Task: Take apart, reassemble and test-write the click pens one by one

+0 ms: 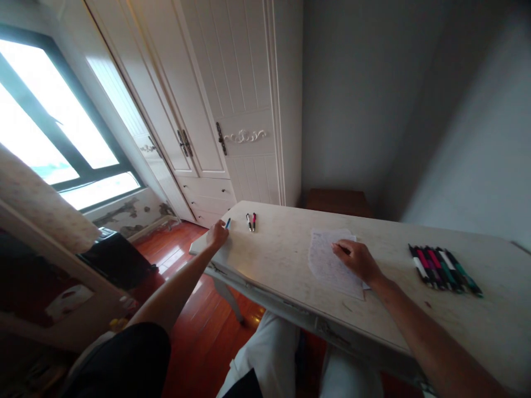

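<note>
At the left end of the white table, my left hand [218, 234] is closed on a blue pen [228, 223] whose end sticks up past the fingers. Just to the right of it lie two pens, a white and black pen [249, 221] and a red and black pen [254, 221]. My right hand [357, 260] rests on a sheet of paper [326, 260] covered in scribbled marks. Its fingers are pinched around a dark pen [343, 249], mostly hidden by the hand. Another sheet seems to peek out from under the right wrist.
Several pens [443, 269] in mixed colours lie side by side on the right of the table [274, 260]. A brown box-like piece [338, 201] stands behind the table. White wardrobes [249, 99] and a window are farther back. My legs are under the front edge.
</note>
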The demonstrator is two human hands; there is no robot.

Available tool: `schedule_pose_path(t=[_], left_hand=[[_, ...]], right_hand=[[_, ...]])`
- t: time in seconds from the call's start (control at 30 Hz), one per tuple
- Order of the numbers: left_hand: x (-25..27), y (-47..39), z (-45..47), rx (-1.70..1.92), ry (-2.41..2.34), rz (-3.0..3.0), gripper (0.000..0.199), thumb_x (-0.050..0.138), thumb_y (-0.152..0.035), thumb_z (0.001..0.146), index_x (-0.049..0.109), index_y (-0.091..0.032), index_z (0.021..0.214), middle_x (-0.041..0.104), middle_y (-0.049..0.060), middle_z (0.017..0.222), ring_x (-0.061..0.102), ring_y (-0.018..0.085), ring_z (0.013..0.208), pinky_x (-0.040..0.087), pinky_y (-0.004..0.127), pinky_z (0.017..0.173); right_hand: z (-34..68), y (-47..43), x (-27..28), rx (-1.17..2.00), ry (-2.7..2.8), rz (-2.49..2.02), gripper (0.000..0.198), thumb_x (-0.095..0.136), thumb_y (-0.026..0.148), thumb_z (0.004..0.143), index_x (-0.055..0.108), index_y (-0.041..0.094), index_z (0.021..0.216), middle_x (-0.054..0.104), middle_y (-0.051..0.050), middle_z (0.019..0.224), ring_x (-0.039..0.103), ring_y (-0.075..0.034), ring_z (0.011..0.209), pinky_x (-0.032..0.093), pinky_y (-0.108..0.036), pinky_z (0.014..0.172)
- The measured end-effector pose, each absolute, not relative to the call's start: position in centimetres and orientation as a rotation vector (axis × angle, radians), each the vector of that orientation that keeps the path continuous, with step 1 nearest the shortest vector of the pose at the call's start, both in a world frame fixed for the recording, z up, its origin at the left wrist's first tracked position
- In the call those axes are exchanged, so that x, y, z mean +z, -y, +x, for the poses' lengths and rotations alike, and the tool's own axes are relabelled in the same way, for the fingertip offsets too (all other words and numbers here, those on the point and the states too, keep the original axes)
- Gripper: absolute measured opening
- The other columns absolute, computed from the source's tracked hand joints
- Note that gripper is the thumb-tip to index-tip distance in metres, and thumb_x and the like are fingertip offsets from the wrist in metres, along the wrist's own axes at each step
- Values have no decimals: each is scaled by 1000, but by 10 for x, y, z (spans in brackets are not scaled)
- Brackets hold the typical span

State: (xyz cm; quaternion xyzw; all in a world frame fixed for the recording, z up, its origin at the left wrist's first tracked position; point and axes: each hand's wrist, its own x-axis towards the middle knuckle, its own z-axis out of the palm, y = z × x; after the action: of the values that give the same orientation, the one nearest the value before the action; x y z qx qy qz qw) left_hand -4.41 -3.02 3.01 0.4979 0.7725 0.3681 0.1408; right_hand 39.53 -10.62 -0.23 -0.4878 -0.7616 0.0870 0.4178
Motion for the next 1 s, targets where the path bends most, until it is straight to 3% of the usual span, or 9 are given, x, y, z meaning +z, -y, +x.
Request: schedule_pose_path(t=[0.17, 0.37, 0.5, 0.63, 0.77, 1.0], left_hand=[[45, 32, -28, 1305, -1820, 1195, 20, 67, -24, 79, 56, -13, 91, 66, 7, 76, 67, 15, 68, 54, 28, 65], [58, 37, 48, 1246, -1323, 1111, 11, 68, -20, 77, 63, -12, 84, 70, 9, 84, 68, 15, 71, 57, 25, 65], [60, 48, 121, 1102, -830, 964, 29, 75, -12, 67, 64, -15, 94, 72, 6, 90, 67, 12, 70, 52, 20, 58], [56, 56, 181, 1025, -684, 1025, 41, 80, -12, 62, 64, -16, 99, 72, 6, 90, 67, 13, 76, 51, 20, 60], [47, 49, 211, 1019, -649, 1057, 39, 82, -15, 61, 64, -14, 95, 73, 7, 92, 68, 13, 72, 49, 19, 58], [28, 34, 222, 956, -607, 997, 35, 82, -19, 64, 66, -12, 95, 73, 9, 99, 70, 13, 75, 54, 20, 61]], right_hand=[[393, 107, -2, 204, 1930, -1233, 39, 43, 42, 87, 42, 21, 54, 49, -1, 53, 46, -14, 52, 32, -27, 56], [389, 108, -1, 230, 1940, -1254, 39, 43, 40, 88, 40, 21, 53, 48, 0, 54, 44, -14, 54, 31, -27, 57], [390, 106, 0, 260, 1899, -1280, 40, 43, 42, 88, 42, 21, 54, 49, 0, 55, 44, -14, 56, 31, -27, 58], [391, 107, 4, 371, 1737, -1270, 37, 45, 46, 90, 55, 20, 65, 54, 0, 61, 48, -14, 58, 35, -26, 58], [393, 106, 5, 540, 1531, -1217, 43, 42, 56, 91, 61, 20, 81, 53, 1, 62, 50, -14, 56, 38, -25, 54], [395, 100, 0, 615, 1473, -1271, 51, 39, 63, 91, 60, 19, 77, 53, 1, 59, 48, -12, 50, 37, -24, 49]])
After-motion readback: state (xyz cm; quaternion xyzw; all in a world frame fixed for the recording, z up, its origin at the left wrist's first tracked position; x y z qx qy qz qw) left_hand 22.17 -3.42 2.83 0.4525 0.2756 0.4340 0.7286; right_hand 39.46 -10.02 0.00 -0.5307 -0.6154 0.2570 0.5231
